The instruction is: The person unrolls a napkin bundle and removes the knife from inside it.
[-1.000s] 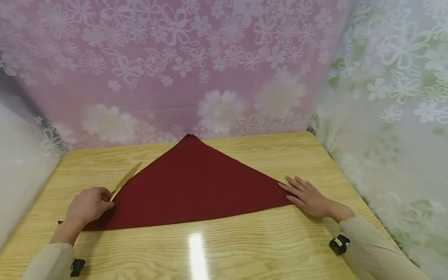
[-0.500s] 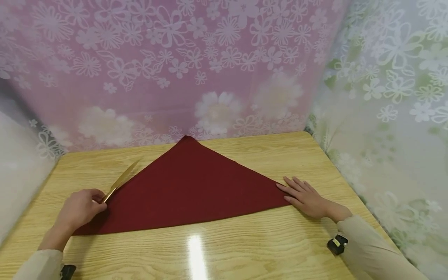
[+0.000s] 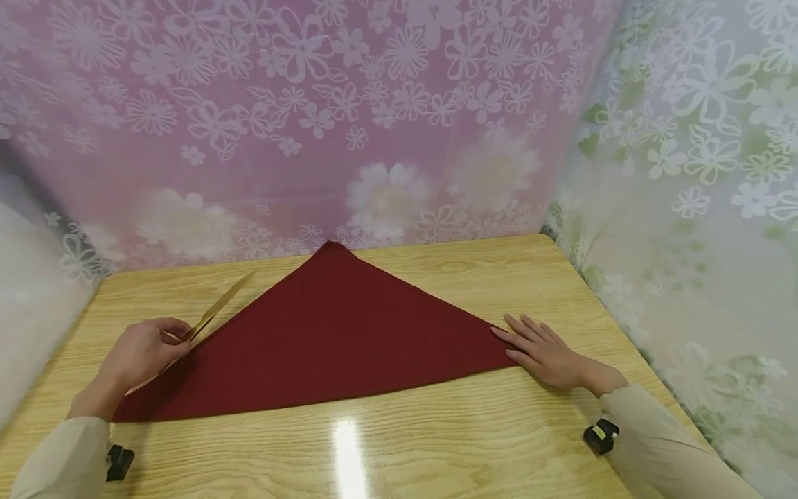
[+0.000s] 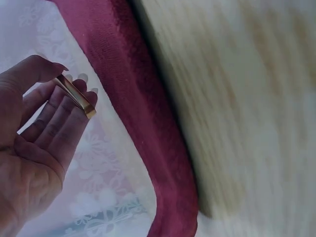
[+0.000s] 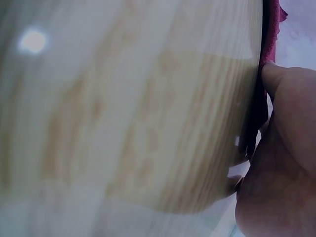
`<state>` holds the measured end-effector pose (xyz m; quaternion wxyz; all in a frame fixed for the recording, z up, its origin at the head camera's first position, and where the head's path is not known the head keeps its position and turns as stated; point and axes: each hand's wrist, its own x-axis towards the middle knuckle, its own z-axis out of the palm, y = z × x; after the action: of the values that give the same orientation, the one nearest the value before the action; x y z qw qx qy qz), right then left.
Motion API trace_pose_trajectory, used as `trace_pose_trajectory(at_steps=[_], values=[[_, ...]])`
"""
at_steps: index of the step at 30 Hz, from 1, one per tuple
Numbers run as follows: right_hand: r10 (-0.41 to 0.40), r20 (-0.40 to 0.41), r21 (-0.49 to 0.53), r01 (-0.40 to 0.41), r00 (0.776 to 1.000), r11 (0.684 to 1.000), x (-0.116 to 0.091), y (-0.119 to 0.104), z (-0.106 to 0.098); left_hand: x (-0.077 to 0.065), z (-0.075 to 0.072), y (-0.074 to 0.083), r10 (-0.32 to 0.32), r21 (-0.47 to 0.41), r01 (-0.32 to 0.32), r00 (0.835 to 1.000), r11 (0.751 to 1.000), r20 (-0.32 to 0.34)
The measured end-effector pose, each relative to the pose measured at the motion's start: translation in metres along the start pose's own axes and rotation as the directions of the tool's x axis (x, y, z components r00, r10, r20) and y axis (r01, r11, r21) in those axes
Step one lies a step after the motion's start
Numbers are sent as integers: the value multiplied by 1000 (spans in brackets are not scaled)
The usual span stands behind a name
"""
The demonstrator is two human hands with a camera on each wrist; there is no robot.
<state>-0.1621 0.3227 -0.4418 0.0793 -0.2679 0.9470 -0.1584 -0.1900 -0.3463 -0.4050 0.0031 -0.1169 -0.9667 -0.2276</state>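
Observation:
A dark red cloth [image 3: 343,326], folded into a triangle, lies flat with its peak toward the back wall. At its left side my left hand [image 3: 134,357] pinches a gold table knife [image 3: 222,303] between thumb and fingers, the blade slanting up and away beside the cloth's left edge. In the left wrist view the knife's gold handle [image 4: 75,94] shows between the thumb and fingertips, above the cloth edge. My right hand [image 3: 551,357] rests with straight, slightly spread fingers on the cloth's right corner. The right wrist view shows mostly its thumb side [image 5: 291,138].
The wooden table [image 3: 467,430] backs onto a pink flowered wall covering [image 3: 299,166]. A pale flowered covering [image 3: 698,229] stands along the right side and a whitish one [image 3: 37,319] along the left. A black wrist device [image 3: 601,436] sits below the right sleeve.
My left hand has moved left with the knife, then slightly up and away from the front edge. The right hand stays on the right corner, and the cloth looks nearly unmoved.

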Motion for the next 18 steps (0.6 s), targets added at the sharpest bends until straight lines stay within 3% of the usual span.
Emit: trace_pose_trajectory(at_steps=[10,18], values=[[-5,-3,8,5,1000,1000,0,2,0,24,2,-7,23,-35,-23,999,999,25],[8,15,17,-8,1000,1000,0,2,0,33,3,-9,14,-11,-13,998,1000,63]])
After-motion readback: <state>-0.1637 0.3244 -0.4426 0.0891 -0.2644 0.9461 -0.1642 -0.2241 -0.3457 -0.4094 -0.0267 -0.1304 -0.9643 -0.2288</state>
